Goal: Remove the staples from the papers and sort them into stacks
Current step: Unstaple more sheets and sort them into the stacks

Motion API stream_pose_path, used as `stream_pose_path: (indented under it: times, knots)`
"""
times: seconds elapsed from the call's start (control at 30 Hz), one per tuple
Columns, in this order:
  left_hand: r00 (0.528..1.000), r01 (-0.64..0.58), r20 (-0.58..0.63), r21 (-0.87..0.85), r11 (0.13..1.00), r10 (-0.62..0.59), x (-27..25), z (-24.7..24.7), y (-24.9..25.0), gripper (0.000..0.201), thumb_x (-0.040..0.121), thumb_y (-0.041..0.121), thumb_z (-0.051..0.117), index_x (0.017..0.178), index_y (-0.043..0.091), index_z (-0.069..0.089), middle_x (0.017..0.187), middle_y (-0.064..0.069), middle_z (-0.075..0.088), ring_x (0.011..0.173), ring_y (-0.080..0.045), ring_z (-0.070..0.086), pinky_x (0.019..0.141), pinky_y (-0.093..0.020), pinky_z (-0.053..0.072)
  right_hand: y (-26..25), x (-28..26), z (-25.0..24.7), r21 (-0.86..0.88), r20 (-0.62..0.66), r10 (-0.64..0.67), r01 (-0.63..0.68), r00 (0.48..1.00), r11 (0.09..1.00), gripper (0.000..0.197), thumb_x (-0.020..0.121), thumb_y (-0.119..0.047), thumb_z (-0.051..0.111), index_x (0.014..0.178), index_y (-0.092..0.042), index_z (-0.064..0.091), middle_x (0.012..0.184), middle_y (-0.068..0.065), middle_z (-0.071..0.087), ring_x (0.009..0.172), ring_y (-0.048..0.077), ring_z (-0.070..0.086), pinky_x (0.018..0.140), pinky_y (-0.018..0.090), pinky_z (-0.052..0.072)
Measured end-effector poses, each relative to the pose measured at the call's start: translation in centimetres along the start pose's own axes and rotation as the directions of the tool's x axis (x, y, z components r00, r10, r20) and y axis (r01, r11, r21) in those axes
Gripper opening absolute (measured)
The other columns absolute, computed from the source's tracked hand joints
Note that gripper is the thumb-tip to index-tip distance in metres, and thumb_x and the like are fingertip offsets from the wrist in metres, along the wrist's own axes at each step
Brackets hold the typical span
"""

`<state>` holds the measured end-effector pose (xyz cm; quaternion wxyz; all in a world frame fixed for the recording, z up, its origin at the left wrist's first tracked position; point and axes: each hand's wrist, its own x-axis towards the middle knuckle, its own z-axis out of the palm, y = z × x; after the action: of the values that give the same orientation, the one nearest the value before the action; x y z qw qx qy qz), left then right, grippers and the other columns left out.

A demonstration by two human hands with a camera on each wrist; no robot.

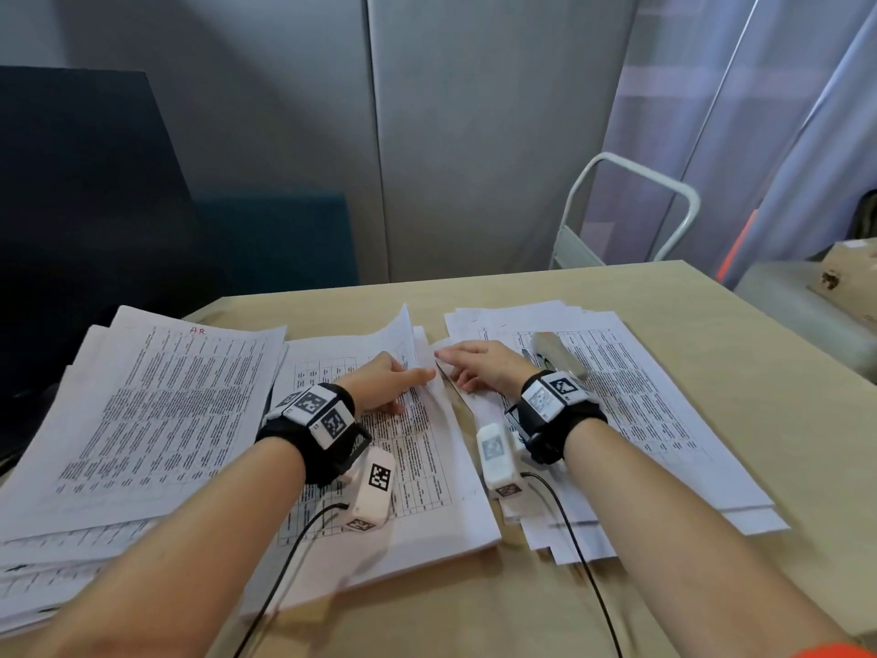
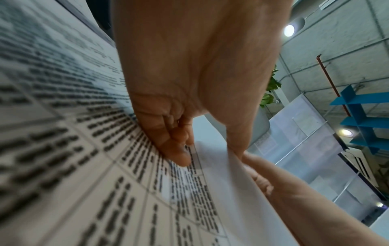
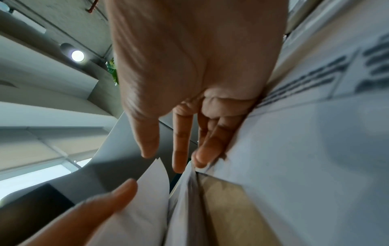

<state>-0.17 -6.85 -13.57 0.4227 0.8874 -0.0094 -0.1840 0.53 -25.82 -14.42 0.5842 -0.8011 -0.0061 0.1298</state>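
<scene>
**Both hands meeting at the lifted edge of the middle stack**

We are looking down at three stacks of printed sheets lying side by side on the light wooden table (image 1: 664, 301), each with its long axis running away from us toward the far edge. The middle stack (image 1: 417, 491) is lying flat, tilted slightly leftward at its far end; its right edge is curling upward. Our left hand (image 1: 384, 379) is resting on this stack, its lower fingers curled against the printed page, while the thumb (image 2: 238, 144) is pressing on the lifted sheet (image 1: 403, 339) with the index finger behind it, so the hand is pinching that sheet. Our right hand (image 1: 479, 368) is reaching in from the right with fingers loosely extended and apart; its fingertips (image 3: 202, 156) are touching the paper edges at the gap between the middle and right stacks, and we cannot tell whether it is gripping anything.

The left stack (image 1: 156, 410) is fanning out untidily. The right stack (image 1: 640, 406) is carrying a silver stapler (image 1: 557, 356), lying just beyond our right wrist and pointing away from us. A white metal chair frame (image 1: 631, 206) is standing behind the table.
</scene>
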Motion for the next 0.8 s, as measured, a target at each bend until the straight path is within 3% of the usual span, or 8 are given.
stream_pose_path:
  times: [0.17, 0.23, 0.37, 0.47, 0.53, 0.6, 0.67, 0.8]
  knots:
    - [0.998, -0.039, -0.04, 0.056, 0.998, 0.041, -1.0, 0.4, 0.6, 0.042, 0.089, 0.054, 0.057, 0.069, 0.022, 0.04, 0.061, 0.002, 0.051, 0.062, -0.02, 0.051, 0.055, -0.026, 0.032, -3.0, -0.6, 2.1, -0.117, 0.005, 0.18, -0.179, 0.984, 0.977, 0.048, 0.087, -0.057, 0.06, 0.087, -0.01, 0.069, 0.071, 0.002, 0.06, 0.058, 0.016, 0.052, 0.054, 0.027, 0.046]
    - [0.997, -0.071, -0.012, 0.083, 0.994, 0.072, -1.3, 0.3, 0.7, 0.044, 0.088, 0.056, 0.057, 0.067, 0.021, 0.04, 0.059, 0.002, 0.048, 0.062, -0.019, 0.047, 0.053, -0.027, 0.032, -4.3, -0.5, 3.1, -0.204, 0.038, 0.241, -0.229, 0.97, 0.952, 0.032, 0.087, -0.04, 0.063, 0.089, -0.008, 0.063, 0.075, 0.007, 0.059, 0.064, 0.019, 0.055, 0.063, 0.03, 0.051]
    - [0.975, -0.035, 0.215, -0.112, 0.993, 0.059, -2.5, -1.2, 0.6, 0.058, 0.076, 0.061, 0.065, 0.099, 0.009, 0.059, 0.092, -0.008, 0.058, 0.081, -0.02, 0.053, 0.081, -0.039, 0.05, -5.3, -1.1, 3.5, -0.326, 0.058, 0.245, -0.214, 0.968, 0.921, 0.006, 0.088, -0.003, 0.054, 0.084, -0.005, 0.056, 0.067, 0.008, 0.052, 0.057, 0.019, 0.051, 0.059, 0.03, 0.044]
    - [0.981, -0.084, -0.184, -0.169, 0.982, 0.052, -3.0, -4.3, -0.4, 0.049, 0.085, 0.046, 0.067, 0.115, 0.011, 0.052, 0.108, -0.005, 0.056, 0.093, -0.018, 0.055, 0.076, -0.028, 0.046, -6.0, -2.5, 2.2, -0.226, 0.047, 0.041, -0.029, 0.998, 0.974, 0.018, 0.087, 0.009, 0.05, 0.098, -0.001, 0.059, 0.08, 0.013, 0.056, 0.068, 0.023, 0.055, 0.056, 0.028, 0.047]
    - [0.848, -0.16, -0.529, -0.287, 0.944, -0.017, -3.4, -7.9, -1.2, 0.053, 0.084, 0.041, 0.069, 0.123, 0.013, 0.047, 0.122, -0.005, 0.053, 0.106, -0.021, 0.053, 0.088, -0.034, 0.045, -7.6, -3.7, 0.5, -0.169, 0.006, -0.154, 0.153, 0.988, 0.974, 0.02, 0.09, 0.006, 0.05, 0.108, 0.002, 0.056, 0.085, 0.016, 0.056, 0.066, 0.019, 0.052, 0.052, 0.023, 0.044]
    - [0.847, -0.29, -0.531, -0.51, 0.81, -0.03, -4.4, -11.0, -1.0, 0.054, 0.083, 0.041, 0.068, 0.123, 0.011, 0.049, 0.118, -0.002, 0.06, 0.106, -0.021, 0.058, 0.095, -0.037, 0.046, -10.1, -5.1, -1.2, 0.003, -0.056, -0.291, 0.291, 0.955, 0.957, 0.012, 0.095, 0.0, 0.051, 0.107, -0.003, 0.054, 0.087, 0.012, 0.062, 0.067, 0.016, 0.057, 0.055, 0.023, 0.046]
    - [0.885, -0.409, -0.449, -0.62, 0.67, 0.125, -5.5, -12.9, 0.7, 0.025, 0.093, 0.028, 0.054, 0.11, 0.01, 0.058, 0.096, 0.0, 0.07, 0.083, -0.014, 0.068, 0.075, -0.03, 0.054, -12.5, -6.1, -2.2, 0.165, -0.086, -0.372, 0.382, 0.924, 0.909, 0.006, 0.098, -0.006, 0.051, 0.101, -0.011, 0.054, 0.091, 0.004, 0.069, 0.074, 0.014, 0.065, 0.062, 0.026, 0.053]
    - [0.671, -0.689, -0.657, -0.384, 0.614, 0.343, -8.5, -14.2, 6.6, 0.025, 0.092, 0.002, 0.042, 0.091, 0.014, 0.064, 0.088, -0.003, 0.072, 0.082, -0.021, 0.069, 0.068, -0.032, 0.058, -15.4, -6.2, -1.2, 0.244, -0.129, -0.517, 0.532, 0.846, 0.811, 0.023, 0.097, -0.011, 0.057, 0.12, -0.012, 0.058, 0.114, 0.009, 0.069, 0.105, 0.027, 0.067, 0.089, 0.042, 0.056]
